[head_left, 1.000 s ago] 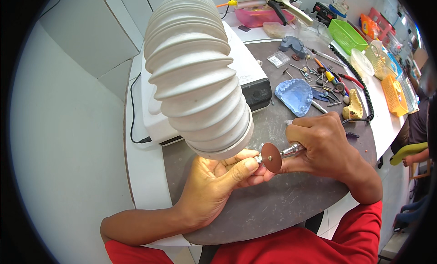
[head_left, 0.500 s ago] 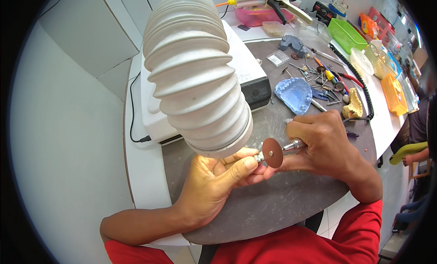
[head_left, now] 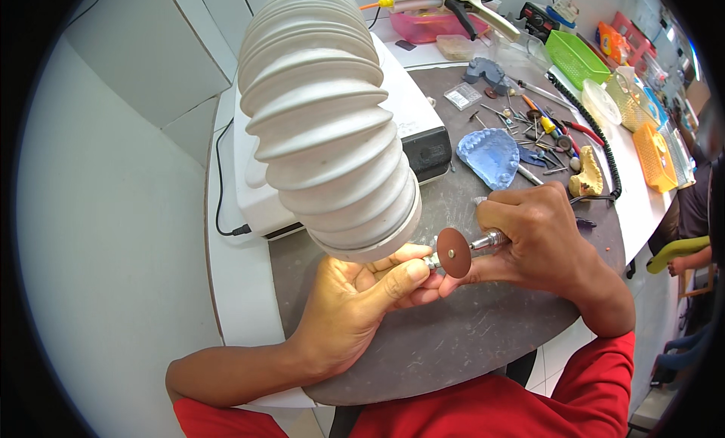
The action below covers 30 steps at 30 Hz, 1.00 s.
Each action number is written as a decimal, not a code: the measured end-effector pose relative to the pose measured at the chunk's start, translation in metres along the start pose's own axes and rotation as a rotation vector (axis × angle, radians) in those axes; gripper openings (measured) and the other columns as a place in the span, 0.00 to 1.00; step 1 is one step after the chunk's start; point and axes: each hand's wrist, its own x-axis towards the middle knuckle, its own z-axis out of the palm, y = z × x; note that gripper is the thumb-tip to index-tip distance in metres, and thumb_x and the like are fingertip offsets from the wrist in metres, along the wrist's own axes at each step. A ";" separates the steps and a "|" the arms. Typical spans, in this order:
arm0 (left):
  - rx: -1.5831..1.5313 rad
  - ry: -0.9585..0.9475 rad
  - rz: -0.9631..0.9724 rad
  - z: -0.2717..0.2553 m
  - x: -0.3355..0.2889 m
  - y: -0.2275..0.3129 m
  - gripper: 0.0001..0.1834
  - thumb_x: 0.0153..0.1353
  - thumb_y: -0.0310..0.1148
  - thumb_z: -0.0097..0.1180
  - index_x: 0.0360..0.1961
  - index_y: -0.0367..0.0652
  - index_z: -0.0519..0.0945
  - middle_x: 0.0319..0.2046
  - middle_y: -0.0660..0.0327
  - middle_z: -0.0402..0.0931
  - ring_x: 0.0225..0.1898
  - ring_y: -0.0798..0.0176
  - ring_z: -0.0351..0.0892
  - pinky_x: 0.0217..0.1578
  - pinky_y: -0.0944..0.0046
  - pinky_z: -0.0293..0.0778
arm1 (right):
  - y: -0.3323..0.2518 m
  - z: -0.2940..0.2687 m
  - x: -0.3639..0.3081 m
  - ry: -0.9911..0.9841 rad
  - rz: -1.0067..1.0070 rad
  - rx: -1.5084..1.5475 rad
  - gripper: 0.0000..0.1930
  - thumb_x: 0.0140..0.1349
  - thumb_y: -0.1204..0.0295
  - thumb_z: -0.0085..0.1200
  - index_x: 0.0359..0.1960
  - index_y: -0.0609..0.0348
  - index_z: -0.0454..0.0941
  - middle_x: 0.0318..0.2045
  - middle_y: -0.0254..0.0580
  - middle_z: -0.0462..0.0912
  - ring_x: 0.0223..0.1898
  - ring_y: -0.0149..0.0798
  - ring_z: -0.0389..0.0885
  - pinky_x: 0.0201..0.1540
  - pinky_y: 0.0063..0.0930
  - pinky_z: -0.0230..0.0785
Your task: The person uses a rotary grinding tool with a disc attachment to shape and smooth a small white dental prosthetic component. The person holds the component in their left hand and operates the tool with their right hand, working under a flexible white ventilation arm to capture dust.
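Between thumb and fingers, my left hand (head_left: 370, 287) pinches a small silvery metal dental piece (head_left: 432, 262); its exact shape is mostly covered by the fingertips and the disc. My right hand (head_left: 532, 242) is wrapped round a rotary handpiece (head_left: 491, 239). A thin reddish-brown cutting disc (head_left: 454, 253) sits on the handpiece's tip, right up against the metal piece; whether they touch, I cannot tell. The fingertips of both hands meet just below the disc. Over my left hand hangs the mouth of a white ribbed suction hose (head_left: 332, 136).
A blue dental cast (head_left: 488, 158), a yellowish cast (head_left: 586, 174) and a grey cast (head_left: 487, 74) lie beyond my right hand among several burs and tools. A white machine (head_left: 411, 109) stands behind the hose. Green (head_left: 575, 58) and orange baskets (head_left: 654, 157) line the right side. Another person's hand (head_left: 677, 266) shows far right.
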 end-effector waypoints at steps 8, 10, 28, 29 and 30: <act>0.018 -0.017 0.017 -0.003 0.000 -0.002 0.08 0.69 0.27 0.53 0.46 0.38 0.75 0.40 0.55 0.79 0.43 0.64 0.82 0.45 0.64 0.81 | -0.001 0.001 0.001 0.001 -0.013 -0.001 0.33 0.46 0.38 0.66 0.11 0.56 0.69 0.11 0.36 0.70 0.13 0.40 0.74 0.16 0.33 0.63; 0.019 -0.019 0.017 -0.003 0.000 -0.002 0.08 0.68 0.27 0.53 0.46 0.38 0.75 0.40 0.55 0.79 0.43 0.64 0.82 0.45 0.64 0.81 | -0.001 0.001 0.000 0.000 -0.013 -0.002 0.32 0.46 0.38 0.66 0.11 0.56 0.69 0.11 0.37 0.71 0.13 0.40 0.74 0.16 0.33 0.63; 0.020 -0.003 0.010 -0.002 0.000 -0.001 0.07 0.68 0.26 0.54 0.46 0.38 0.75 0.40 0.54 0.79 0.44 0.63 0.82 0.45 0.64 0.81 | 0.000 0.001 0.000 0.001 0.001 0.004 0.33 0.45 0.39 0.66 0.11 0.56 0.70 0.11 0.37 0.71 0.13 0.40 0.75 0.16 0.33 0.64; 0.018 0.004 0.007 -0.002 0.000 -0.001 0.07 0.68 0.26 0.54 0.46 0.38 0.75 0.40 0.54 0.79 0.44 0.63 0.82 0.45 0.64 0.81 | -0.001 0.001 0.001 0.002 0.005 0.006 0.33 0.45 0.38 0.66 0.11 0.56 0.70 0.11 0.37 0.71 0.13 0.40 0.75 0.16 0.33 0.64; 0.016 0.011 0.004 -0.002 -0.001 -0.001 0.07 0.68 0.26 0.54 0.45 0.38 0.75 0.40 0.54 0.79 0.44 0.63 0.82 0.45 0.64 0.81 | -0.001 0.001 0.001 0.003 0.010 0.009 0.33 0.45 0.38 0.66 0.11 0.56 0.70 0.11 0.37 0.71 0.13 0.40 0.75 0.16 0.33 0.64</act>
